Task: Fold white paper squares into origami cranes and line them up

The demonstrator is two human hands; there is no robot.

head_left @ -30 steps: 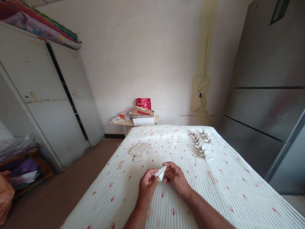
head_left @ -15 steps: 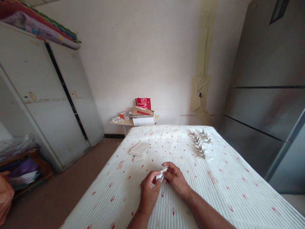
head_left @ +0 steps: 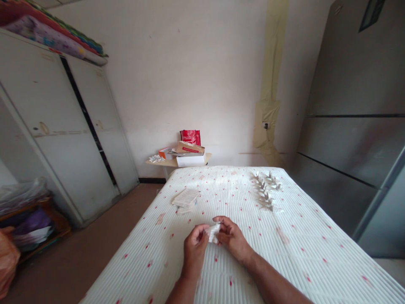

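Between my hands is a small piece of folded paper, pale with faint markings, held just above the quilted bed cover. My left hand pinches its left side between thumb and fingers. On the other side, my right hand grips the right edge, its index finger curved over the top. Beyond them lies a small stack of printed paper sheets. Several folded paper figures stand grouped at the far right of the bed.
Against the back wall, a small table bears a white box, a red bag and a pile of small white pieces. Grey cabinets stand left; a grey refrigerator stands right.
My left hand has shifted slightly left and up. The folded paper has turned and shows a broader face between the hands. The sheets and paper figures have stayed put.
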